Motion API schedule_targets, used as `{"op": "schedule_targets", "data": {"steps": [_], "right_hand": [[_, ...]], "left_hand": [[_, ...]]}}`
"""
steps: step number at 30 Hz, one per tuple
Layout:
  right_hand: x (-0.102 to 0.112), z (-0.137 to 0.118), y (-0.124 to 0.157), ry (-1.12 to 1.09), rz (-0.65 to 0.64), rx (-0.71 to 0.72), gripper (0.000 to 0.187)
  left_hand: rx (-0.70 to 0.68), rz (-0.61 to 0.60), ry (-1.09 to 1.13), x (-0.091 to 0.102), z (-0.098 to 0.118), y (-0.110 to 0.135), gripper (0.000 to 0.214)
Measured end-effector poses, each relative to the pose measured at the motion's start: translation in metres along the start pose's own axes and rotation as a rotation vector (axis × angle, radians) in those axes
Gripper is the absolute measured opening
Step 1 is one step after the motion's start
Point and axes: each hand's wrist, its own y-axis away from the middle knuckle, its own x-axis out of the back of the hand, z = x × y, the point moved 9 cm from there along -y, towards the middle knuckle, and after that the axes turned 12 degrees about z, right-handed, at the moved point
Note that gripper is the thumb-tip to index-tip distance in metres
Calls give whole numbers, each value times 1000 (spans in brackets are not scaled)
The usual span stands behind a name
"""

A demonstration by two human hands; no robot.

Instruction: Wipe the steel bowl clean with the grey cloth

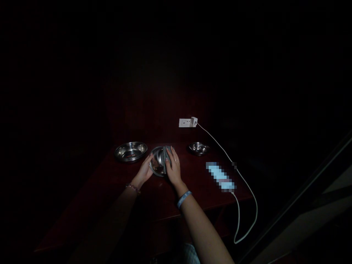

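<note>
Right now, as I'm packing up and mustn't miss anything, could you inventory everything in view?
Table: 1, dark red, centre
Wide dish: 1, silver, table's left
Held bowl: 1, silver, middle
Cloth: 1, grey, against held bowl
Small bowl: 1, silver, table's back right
Wall socket: 1, white, behind table
Charger: 1, white, in wall socket
Device: 1, pixelated light blue, table's right
Cable: 1, white, charger to device
Fabric: 1, pale blue, bottom edge
Beaded bracelet: 1, pinkish, left wrist
Wristband: 1, blue, right wrist
Left grip: 1, bare, at held bowl's left
Right grip: 1, bare, on cloth
</note>
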Motion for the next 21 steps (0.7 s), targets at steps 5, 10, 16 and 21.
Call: {"op": "schedule_targets", "data": {"steps": [5,10,16,21], "right_hand": [[-3,-6,1,-19,-62,32,50],[-8,-17,2,-40,-146,79,49],[-7,-27,3,-24,-203,91,47],[-8,-34,4,-48,-248,110,45]], "left_hand": [[16,31,1,2,-1,0,16],[29,43,19,5,-1,-2,24],[27,79,31,7,2,-2,23],[43,125,55,11,3,-3,24]]}}
